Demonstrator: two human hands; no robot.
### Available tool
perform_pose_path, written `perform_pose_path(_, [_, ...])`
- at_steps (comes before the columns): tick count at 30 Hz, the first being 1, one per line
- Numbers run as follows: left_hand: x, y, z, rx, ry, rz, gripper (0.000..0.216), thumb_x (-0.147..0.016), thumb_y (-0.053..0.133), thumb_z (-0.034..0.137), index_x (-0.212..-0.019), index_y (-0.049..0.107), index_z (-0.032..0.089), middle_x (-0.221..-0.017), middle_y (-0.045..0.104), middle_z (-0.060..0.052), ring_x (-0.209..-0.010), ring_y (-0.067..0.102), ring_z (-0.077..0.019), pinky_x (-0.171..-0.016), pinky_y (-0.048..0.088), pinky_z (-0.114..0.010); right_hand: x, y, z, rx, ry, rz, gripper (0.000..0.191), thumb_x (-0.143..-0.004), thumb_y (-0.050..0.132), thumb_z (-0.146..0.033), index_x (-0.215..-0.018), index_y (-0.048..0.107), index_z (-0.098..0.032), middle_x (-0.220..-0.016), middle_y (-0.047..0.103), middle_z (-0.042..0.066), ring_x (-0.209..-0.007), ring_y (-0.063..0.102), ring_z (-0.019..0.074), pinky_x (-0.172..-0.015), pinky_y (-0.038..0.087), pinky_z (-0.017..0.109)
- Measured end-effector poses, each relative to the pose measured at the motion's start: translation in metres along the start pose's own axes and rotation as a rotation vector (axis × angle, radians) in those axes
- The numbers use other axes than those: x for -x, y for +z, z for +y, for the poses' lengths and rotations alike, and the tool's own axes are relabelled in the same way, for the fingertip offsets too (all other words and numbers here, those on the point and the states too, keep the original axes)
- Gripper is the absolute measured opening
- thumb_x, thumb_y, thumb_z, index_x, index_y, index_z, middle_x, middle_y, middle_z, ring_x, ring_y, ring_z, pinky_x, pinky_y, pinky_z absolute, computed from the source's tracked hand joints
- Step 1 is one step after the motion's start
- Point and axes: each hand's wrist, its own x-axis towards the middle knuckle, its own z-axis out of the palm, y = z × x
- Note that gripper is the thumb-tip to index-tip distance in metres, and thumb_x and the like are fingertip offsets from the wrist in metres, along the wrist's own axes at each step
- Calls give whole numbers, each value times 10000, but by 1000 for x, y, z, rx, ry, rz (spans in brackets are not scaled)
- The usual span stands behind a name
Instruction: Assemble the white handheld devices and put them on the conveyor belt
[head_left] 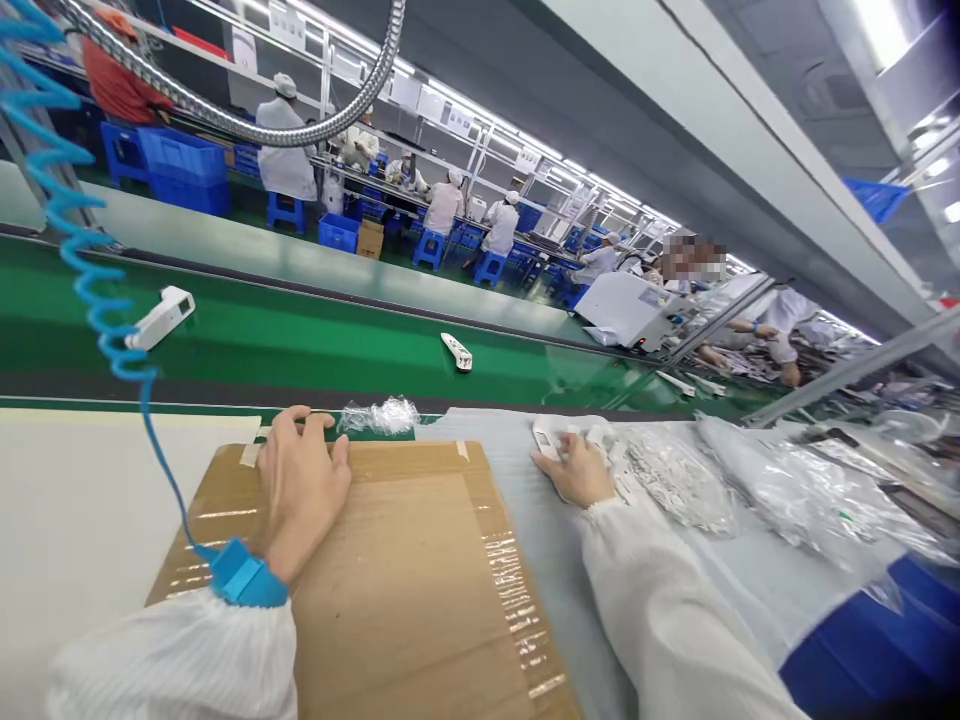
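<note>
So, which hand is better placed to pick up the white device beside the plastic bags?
Right, probably. The right hand touches the white device next to the plastic bags, while the left hand lies flat on the cardboard sheet, farther away.

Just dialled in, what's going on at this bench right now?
A person in white sleeves is at a bench beside a green conveyor belt. The left hand, wearing a blue wrist strap on a coiled cord, lies flat on a taped brown cardboard sheet. The right hand rests on a small white plastic device beside a heap of clear plastic bags; whether it grips it is unclear. Two more white handheld devices lie on the belt.
</note>
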Motion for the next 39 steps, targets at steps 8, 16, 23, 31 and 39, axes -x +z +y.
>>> perform_pose_path(8, [1, 4, 3, -14, 5, 0, 228, -892, 547, 239, -1079, 634, 141, -1257, 494, -168, -1147, 536, -337, -966, 452, -531, -77, 29, -115, -253, -315, -132, 172, -773, 692, -296, -931, 697, -229, -1043, 704, 61, -977, 627, 231, -908, 466, 364])
perform_pose_path(16, [1, 6, 0, 91, 9, 51, 195, -856, 579, 204, -1027, 638, 134, -1215, 525, -165, -1127, 554, -335, -969, 457, -534, -94, 99, -203, -565, -208, -113, 264, -812, 662, -274, -1051, 593, -186, -1063, 687, 99, -1026, 622, 244, -950, 468, 446])
perform_pose_path(23, [-2, -6, 11, 419, 245, 301, 177, -936, 532, 251, -1063, 608, 154, -1161, 601, -122, -1155, 546, -244, -1028, 424, -420, -15, 20, -196, -1141, -441, -304, 377, -877, 577, -540, -1100, 583, -236, -978, 638, 20, -744, 649, 141, -691, 609, 336])
perform_pose_path(31, [19, -23, 35, 584, 148, -409, 284, -951, 506, 397, -1137, 651, 240, -945, 705, -16, -823, 635, -193, -742, 467, -313, 71, -13, -151, -1212, -501, -461, 392, -917, 536, -569, -1130, 608, -248, -1069, 678, 53, -776, 629, 159, -660, 559, 330])
perform_pose_path(39, [22, -25, 39, 430, 207, -336, 210, -929, 506, 329, -1003, 683, 242, -929, 706, -6, -839, 612, -202, -729, 402, -305, 87, -23, -132, -318, -982, 346, 151, -944, 607, -311, -823, 666, -240, -948, 698, 20, -874, 566, 192, -761, 352, 361])
